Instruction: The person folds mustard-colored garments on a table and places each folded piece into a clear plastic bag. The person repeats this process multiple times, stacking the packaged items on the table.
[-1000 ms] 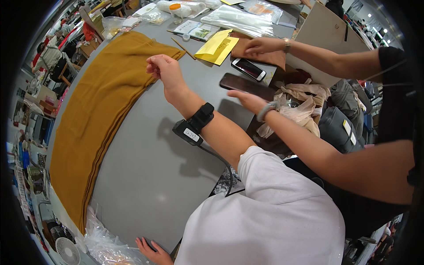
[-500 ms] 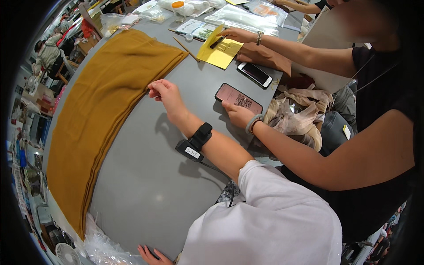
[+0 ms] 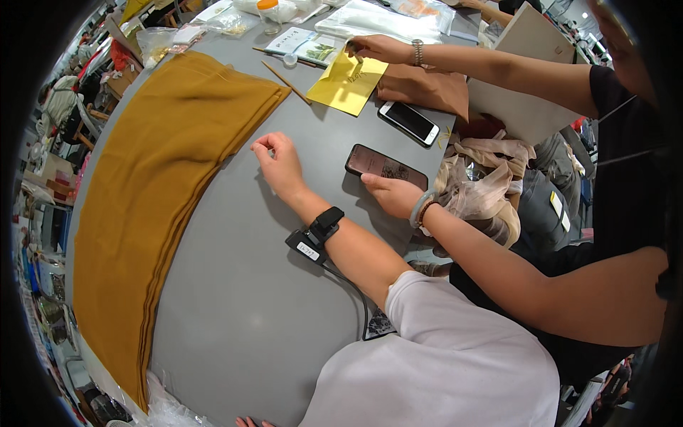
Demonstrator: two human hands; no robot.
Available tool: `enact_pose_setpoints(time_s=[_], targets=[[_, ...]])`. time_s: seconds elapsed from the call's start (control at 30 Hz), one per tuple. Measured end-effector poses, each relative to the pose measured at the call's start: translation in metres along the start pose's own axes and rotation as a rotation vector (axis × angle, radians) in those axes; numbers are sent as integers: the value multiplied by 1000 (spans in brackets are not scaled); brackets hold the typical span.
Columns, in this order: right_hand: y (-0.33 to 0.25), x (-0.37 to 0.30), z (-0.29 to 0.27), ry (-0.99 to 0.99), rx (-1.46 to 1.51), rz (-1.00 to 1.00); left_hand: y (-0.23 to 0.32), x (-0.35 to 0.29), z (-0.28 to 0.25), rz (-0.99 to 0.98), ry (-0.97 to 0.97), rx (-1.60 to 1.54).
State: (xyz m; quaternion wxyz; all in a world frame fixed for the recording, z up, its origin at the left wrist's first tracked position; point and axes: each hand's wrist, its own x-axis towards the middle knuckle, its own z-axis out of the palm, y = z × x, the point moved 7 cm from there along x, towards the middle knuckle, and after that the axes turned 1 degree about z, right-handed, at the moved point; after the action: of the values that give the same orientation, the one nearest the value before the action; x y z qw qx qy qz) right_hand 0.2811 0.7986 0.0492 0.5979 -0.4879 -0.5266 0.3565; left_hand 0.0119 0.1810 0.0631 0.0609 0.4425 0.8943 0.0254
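My right hand (image 3: 279, 167) hovers over the grey table (image 3: 263, 285), its fingers curled in toward the thumb with nothing visible in them. It is just right of the fold edge of a long mustard-yellow cloth (image 3: 156, 171), apart from it. The cloth lies in several layers along the table's left side. A black strap with a small cabled box (image 3: 306, 245) sits on my right wrist. Only the fingertips of my left hand (image 3: 250, 423) show at the bottom edge, apart and resting on the table; the rest is cut off.
On the right, another person's hand (image 3: 395, 196) holds a phone (image 3: 384, 168); their other hand is on a yellow paper pad (image 3: 346, 84). Nearby lie a second phone (image 3: 409, 122), a brown stick (image 3: 286, 82), a booklet (image 3: 304, 45), a jar (image 3: 269, 16) and clear bags (image 3: 384, 21).
My right hand has moved off the cloth's edge, slightly right. My left hand has slid farther out at the bottom. The other person's phone has shifted slightly and its screen looks darker.
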Motion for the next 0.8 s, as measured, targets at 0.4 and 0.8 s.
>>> enact_pose_setpoints(time_s=[0.4, 0.8], targets=[[14, 4, -19, 99, 446, 335, -10, -6, 2, 6, 81, -13], [3, 20, -31, 241, 716, 395, 67, 37, -35, 199, 305, -238]])
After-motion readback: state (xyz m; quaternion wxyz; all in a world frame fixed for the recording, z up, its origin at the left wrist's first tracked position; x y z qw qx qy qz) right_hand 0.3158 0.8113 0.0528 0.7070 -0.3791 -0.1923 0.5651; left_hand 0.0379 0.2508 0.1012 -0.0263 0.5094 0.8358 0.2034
